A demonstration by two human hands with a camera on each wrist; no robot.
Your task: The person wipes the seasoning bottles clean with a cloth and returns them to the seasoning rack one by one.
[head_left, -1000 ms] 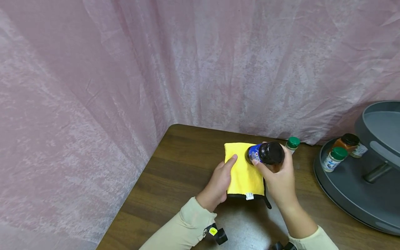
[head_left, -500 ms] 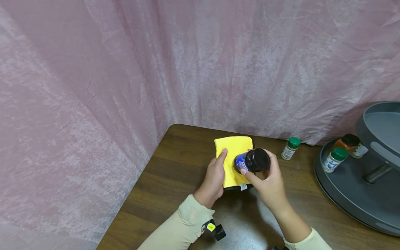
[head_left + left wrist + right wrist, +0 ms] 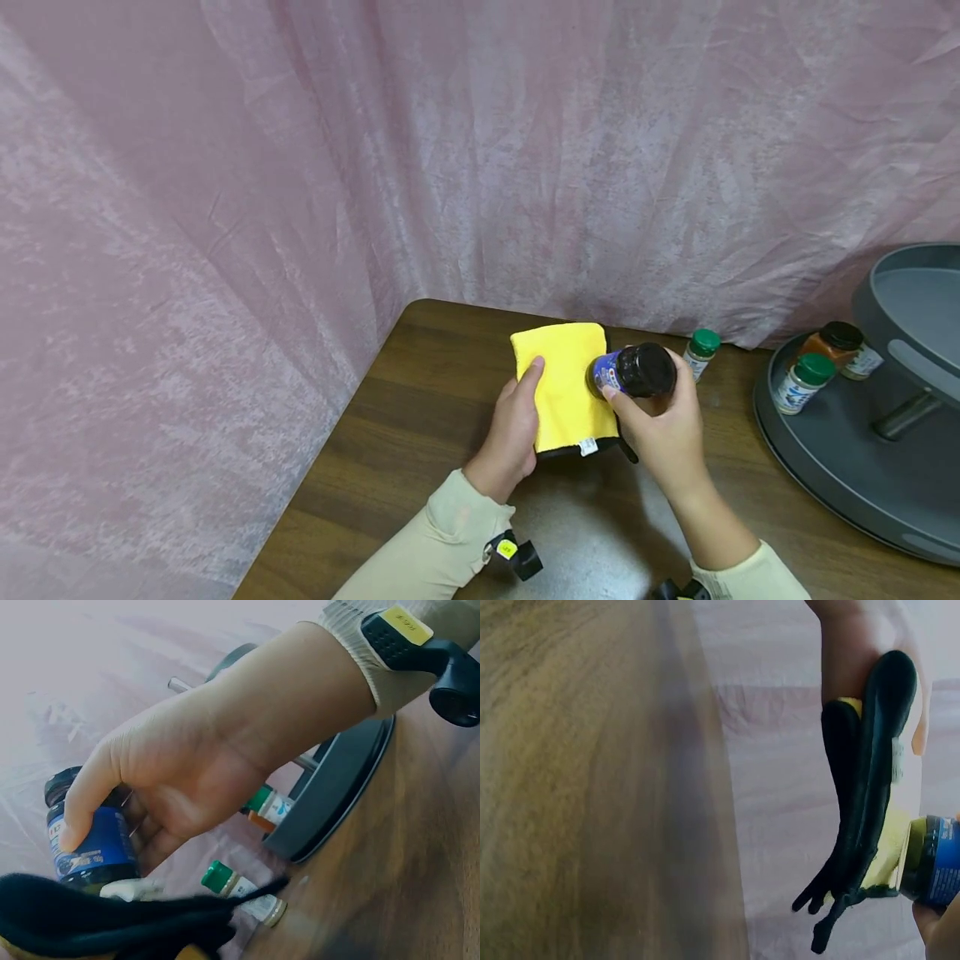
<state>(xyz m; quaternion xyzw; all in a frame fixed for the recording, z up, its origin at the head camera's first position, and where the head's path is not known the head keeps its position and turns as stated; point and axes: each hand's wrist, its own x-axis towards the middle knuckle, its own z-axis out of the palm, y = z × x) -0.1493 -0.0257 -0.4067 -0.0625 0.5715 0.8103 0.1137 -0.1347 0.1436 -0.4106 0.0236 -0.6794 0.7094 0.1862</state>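
Pink velvety curtain (image 3: 480, 167), one, the largest item I log from my remote station, hung behind everything; brown wood-grain table (image 3: 420, 392), one, in front of it; grey two-tier stand (image 3: 847, 450), one, on the table at right, cut off by the edge of my head view; yellow cloth with black edging (image 3: 566, 400), one, folded, held above the table; left hand (image 3: 510, 429), one, gripping that cloth at its left edge, thumb on top, remaining fingers mostly hidden from me beneath; right hand (image 3: 670, 433), one, closed round a dark jar with a blue label (image 3: 633, 371), thumb on the label; the jar itself, tilted, off the table, its base end at the cloth's yellow face and, as I judge it, touching; orange-brown bottle with a black cap (image 3: 832, 340), green-capped bottle (image 3: 802, 383) and half-hidden bottle (image 3: 864, 360), one each, on the lower tier; second green-capped bottle (image 3: 701, 353), one, standing on the table beyond the right hand; status, by my reckoning: jar and cloth already brought together, the work between them unfinished; setting both down outstanding; how much contact remains, I cannot tell.
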